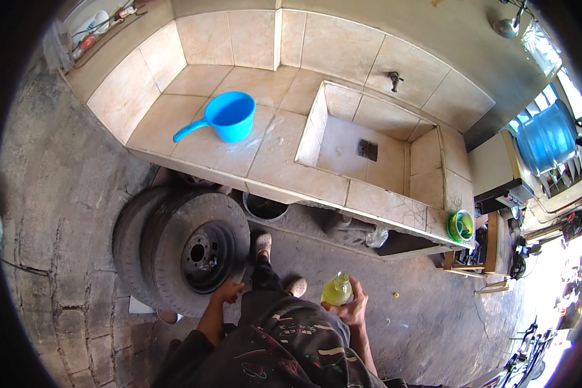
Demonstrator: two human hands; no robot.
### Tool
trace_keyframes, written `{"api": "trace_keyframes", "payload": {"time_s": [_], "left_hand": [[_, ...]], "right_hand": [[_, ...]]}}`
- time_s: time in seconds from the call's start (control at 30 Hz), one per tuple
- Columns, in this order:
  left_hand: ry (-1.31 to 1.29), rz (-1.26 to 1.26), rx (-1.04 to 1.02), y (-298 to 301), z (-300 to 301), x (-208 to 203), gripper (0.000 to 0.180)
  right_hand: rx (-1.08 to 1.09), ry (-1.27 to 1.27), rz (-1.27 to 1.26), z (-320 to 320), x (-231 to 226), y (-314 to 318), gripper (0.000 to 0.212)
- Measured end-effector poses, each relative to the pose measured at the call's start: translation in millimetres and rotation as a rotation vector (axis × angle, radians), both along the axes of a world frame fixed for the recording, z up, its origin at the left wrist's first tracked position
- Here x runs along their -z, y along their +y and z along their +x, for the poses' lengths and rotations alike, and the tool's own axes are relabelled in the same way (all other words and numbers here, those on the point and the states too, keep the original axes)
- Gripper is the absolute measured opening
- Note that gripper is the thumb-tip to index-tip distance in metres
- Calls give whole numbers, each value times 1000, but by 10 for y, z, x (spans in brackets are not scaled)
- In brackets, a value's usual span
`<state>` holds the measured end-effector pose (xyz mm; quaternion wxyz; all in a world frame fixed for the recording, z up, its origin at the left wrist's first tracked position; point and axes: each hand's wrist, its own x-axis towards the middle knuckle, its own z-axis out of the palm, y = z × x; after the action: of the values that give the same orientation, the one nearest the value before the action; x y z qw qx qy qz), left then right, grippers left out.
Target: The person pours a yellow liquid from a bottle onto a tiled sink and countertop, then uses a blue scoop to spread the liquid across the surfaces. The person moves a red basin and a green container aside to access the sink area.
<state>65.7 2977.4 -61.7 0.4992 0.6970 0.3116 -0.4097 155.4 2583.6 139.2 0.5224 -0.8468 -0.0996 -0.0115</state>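
Observation:
My right hand is closed round a clear bottle with yellow-green liquid inside; its narrow neck points up and no cap shows on it. My left hand hangs low beside the front tire, fingers loosely bent and apart, with nothing seen in it. Whether it touches the rubber I cannot tell. On the tiled counter ahead stands a blue dipper, its handle toward the left. A small green bowl with something yellow in it rests on the counter's right corner.
Right of the dipper, a tiled sink with a dark square drain is sunk into the counter under a wall tap. A second tire leans behind the first. A dark bucket sits below the counter. Far right is a large blue water jug.

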Motion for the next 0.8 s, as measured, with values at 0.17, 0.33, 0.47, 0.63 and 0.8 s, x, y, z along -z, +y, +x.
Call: {"api": "trace_keyframes", "payload": {"time_s": [0.17, 0.33, 0.47, 0.63, 0.8], "left_hand": [[83, 33, -85, 216, -252, 128, 61], [138, -68, -161, 182, -257, 151, 65], [71, -92, -72, 155, -98, 158, 78], [29, -55, -112, 207, -16, 115, 87], [164, -60, -161, 110, -118, -8, 95]], "right_hand": [[-64, 29, 47, 90, -86, 160, 79], [-166, 28, 1, 239, -191, 371, 78], [-254, 26, -3, 350, -215, 594, 80], [-325, 17, 26, 396, -233, 709, 78], [-356, 19, -28, 412, -222, 704, 78]]}}
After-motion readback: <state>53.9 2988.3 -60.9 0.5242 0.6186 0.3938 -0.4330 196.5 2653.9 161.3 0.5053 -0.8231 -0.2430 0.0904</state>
